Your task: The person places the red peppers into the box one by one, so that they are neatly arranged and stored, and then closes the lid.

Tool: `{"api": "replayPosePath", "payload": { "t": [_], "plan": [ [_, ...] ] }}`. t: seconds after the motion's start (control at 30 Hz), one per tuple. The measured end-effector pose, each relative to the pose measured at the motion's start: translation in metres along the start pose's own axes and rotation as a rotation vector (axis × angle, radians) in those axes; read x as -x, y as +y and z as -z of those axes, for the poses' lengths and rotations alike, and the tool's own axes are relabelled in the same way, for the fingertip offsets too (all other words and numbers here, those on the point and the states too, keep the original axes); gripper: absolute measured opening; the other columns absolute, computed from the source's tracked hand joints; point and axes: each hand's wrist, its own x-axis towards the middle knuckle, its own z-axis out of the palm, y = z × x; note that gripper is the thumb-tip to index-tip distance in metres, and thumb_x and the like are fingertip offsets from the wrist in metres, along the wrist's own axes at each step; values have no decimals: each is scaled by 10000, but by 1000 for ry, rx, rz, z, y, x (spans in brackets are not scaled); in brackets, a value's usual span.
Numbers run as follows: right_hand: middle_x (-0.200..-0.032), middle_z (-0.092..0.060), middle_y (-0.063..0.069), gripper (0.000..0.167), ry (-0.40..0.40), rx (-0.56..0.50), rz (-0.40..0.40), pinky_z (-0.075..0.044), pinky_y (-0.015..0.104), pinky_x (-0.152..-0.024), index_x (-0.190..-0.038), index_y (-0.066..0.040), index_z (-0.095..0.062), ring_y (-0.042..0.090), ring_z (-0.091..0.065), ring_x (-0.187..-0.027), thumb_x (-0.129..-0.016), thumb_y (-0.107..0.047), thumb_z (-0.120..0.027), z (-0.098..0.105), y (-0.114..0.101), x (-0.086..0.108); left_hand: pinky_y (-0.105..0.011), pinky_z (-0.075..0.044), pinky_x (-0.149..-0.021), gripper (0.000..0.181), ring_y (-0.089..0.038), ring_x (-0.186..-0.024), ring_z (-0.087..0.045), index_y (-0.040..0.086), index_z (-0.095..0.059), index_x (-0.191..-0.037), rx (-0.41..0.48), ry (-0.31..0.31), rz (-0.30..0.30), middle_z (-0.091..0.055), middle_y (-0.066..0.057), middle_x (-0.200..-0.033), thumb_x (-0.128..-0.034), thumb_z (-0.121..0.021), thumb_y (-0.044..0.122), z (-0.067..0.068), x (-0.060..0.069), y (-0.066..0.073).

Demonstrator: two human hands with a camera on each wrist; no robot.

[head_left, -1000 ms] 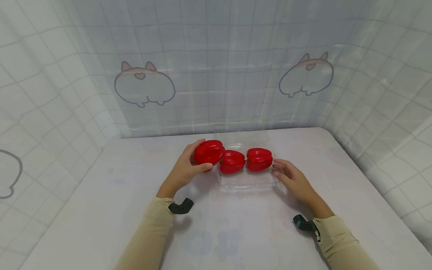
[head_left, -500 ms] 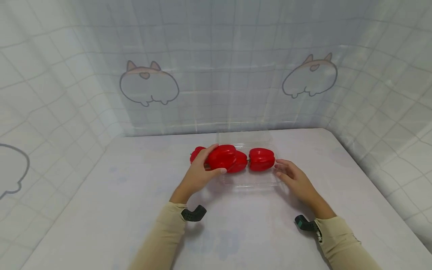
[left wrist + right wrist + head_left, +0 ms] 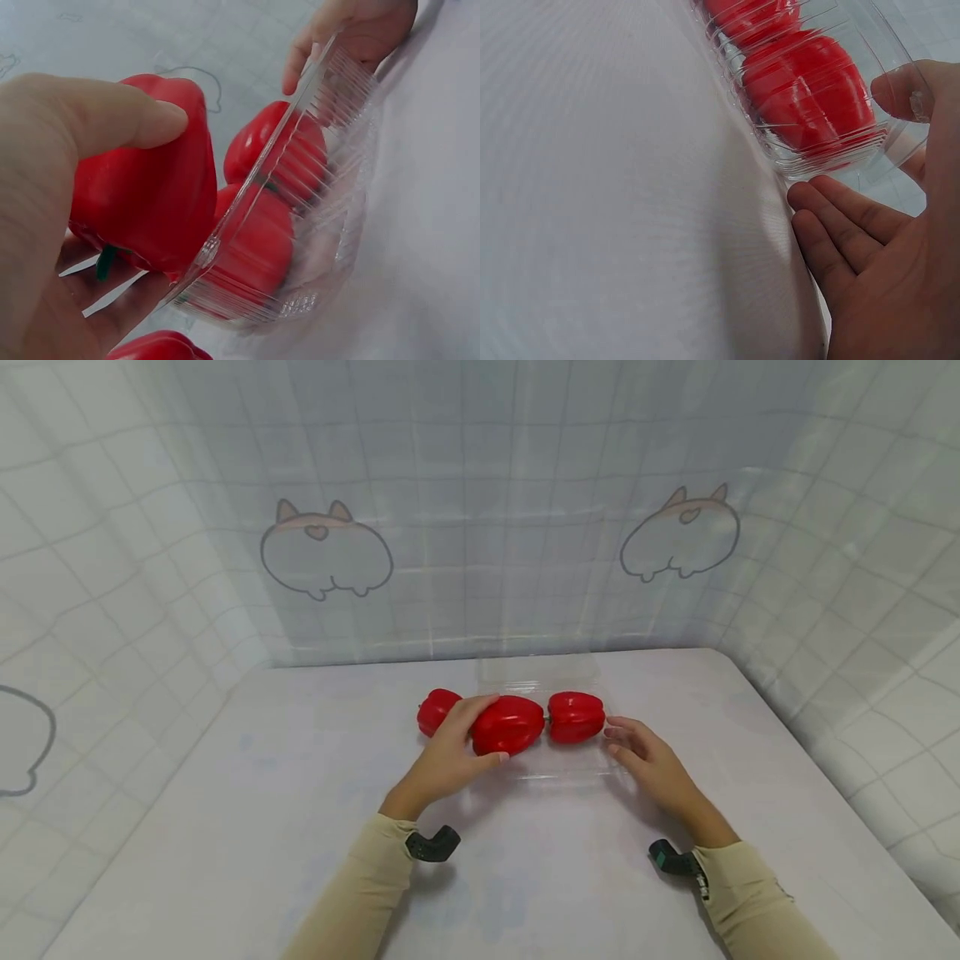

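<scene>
My left hand point(image 3: 450, 747) grips a red bell pepper point(image 3: 508, 725) between thumb and fingers, over the left end of a clear plastic container point(image 3: 558, 768). In the left wrist view the held pepper point(image 3: 150, 187) is beside the container rim, green stem towards the palm. Two more bell peppers lie inside; the right one point(image 3: 576, 717) shows in the head view, while the other one point(image 3: 255, 240) is hidden there behind the held pepper. My right hand point(image 3: 652, 764) stays at the container's right end, its fingers point(image 3: 847, 225) loosely extended by the outer wall and its thumb near the rim.
Another red bell pepper point(image 3: 438, 712) lies on the white tabletop point(image 3: 300, 827), left of the container and partly behind my left hand. The container's clear lid point(image 3: 536, 668) lies folded back behind it. A tile-patterned curtain point(image 3: 480, 527) hangs behind the table.
My left hand has carried its bell pepper rightward and lower, over the container's left end, uncovering the pepper on the table. My right hand has hardly moved.
</scene>
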Motion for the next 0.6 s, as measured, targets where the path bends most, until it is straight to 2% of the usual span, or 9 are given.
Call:
{"api": "replayPosePath", "payload": {
  "t": [0.17,0.33,0.5,0.6],
  "plan": [
    [-1393,-576,146,466,7,4,-5,-440,539,-1037,-1467,-154,-455,323,-549,-1280,-1026,-240,-581,0,0,1,-450,-567,-872,858,-184,-1294,-428,314,-443,-1486,-19,-28,-4,-433,37,-1430,-757,-874,174,-3,1,1],
    [-1401,-566,164,474,3,3,-10,-435,544,-1039,-1478,-137,-444,335,-543,-1285,-1030,-224,-573,-1,2,0,-435,-565,-881,853,-208,-1315,-427,317,-430,-1500,-99,-54,10,-406,3,-1463,-771,-870,260,-8,3,1],
    [-1405,-553,196,485,4,-12,-4,-433,552,-1035,-1488,-112,-427,358,-538,-1286,-1031,-197,-567,-1,2,0,-434,-564,-886,882,-230,-1313,-448,307,-398,-1532,-198,-69,-8,-410,-21,-1468,-781,-859,323,-9,4,1],
    [-1401,-557,188,484,4,-4,0,-435,547,-1036,-1489,-120,-428,350,-539,-1285,-1033,-210,-565,-1,2,0,-441,-561,-891,896,-234,-1314,-452,307,-382,-1543,-225,-77,-17,-412,-28,-1468,-783,-856,338,-8,4,0]
  ]
}}
